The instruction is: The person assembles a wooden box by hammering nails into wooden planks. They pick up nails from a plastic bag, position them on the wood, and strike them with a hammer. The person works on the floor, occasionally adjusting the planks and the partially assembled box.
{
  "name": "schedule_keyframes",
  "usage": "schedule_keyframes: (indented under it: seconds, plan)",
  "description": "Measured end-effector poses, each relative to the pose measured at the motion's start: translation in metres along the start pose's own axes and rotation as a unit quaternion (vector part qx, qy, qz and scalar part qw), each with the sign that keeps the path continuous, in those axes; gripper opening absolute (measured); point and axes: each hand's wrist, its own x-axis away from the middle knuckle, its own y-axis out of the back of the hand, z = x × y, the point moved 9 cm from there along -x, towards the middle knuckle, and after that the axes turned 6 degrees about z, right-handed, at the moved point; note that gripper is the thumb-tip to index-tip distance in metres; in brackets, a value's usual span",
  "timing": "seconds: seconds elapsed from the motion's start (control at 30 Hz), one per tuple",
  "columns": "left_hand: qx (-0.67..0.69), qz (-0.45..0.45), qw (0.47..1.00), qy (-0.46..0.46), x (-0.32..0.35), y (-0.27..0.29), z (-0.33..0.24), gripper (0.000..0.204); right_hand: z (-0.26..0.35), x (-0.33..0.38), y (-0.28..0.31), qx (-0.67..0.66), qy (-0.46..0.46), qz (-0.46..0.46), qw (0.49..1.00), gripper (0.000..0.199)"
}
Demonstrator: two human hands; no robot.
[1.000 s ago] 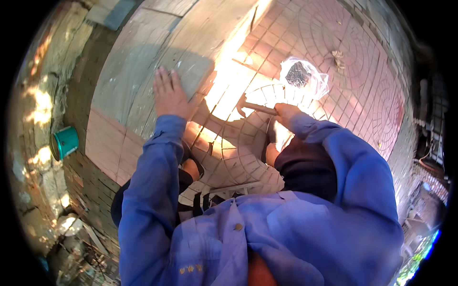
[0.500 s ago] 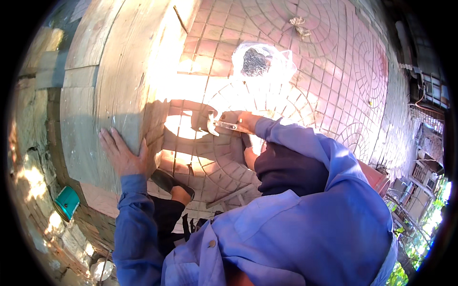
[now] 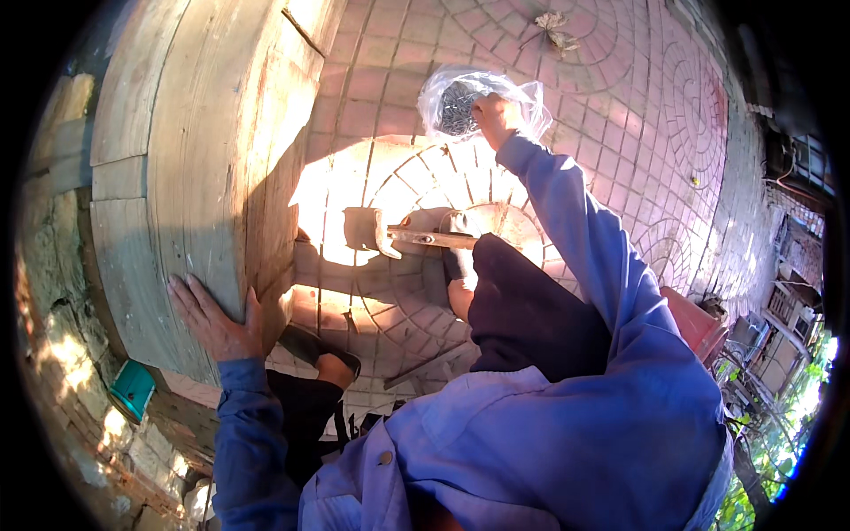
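My left hand [image 3: 215, 320] lies flat on a wooden plank surface [image 3: 199, 177], fingers spread and holding nothing. My right hand [image 3: 498, 115] reaches into the mouth of a clear plastic bag [image 3: 529, 99], its fingers curled down at a heap of grey nails [image 3: 459, 108]. Whether nails are between those fingertips is hidden. A hammer [image 3: 434, 238] with a curved head rests by my right foot, near my knee, its head pointing toward the planks; no hand touches it.
The timber structure's side [image 3: 270, 186] drops to pink patterned paving [image 3: 381, 106]. My left shoe [image 3: 301, 343] stands close to its base. A thin wooden strip [image 3: 429, 365] lies on the paving. Farther off are a dry leaf [image 3: 557, 32], a teal container [image 3: 133, 389] and a red object [image 3: 693, 327].
My right hand has let go of the hammer and moved forward to the bag of nails. The hammer now rests by my foot. My left hand stays on the planks.
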Motion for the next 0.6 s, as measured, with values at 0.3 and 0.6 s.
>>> schedule_keyframes:
  seconds: [0.3, 0.6]
  plan:
    - [0.006, -0.002, 1.0, -0.012, -0.003, 0.002, -0.003, 0.091, -0.027, -0.009, -0.017, 0.078, 0.011, 0.08, 0.994, 0.015]
    - [0.004, -0.004, 1.0, -0.015, -0.004, 0.007, -0.007, 0.088, -0.041, -0.006, -0.033, -0.539, -0.19, 0.132, 0.81, 0.018]
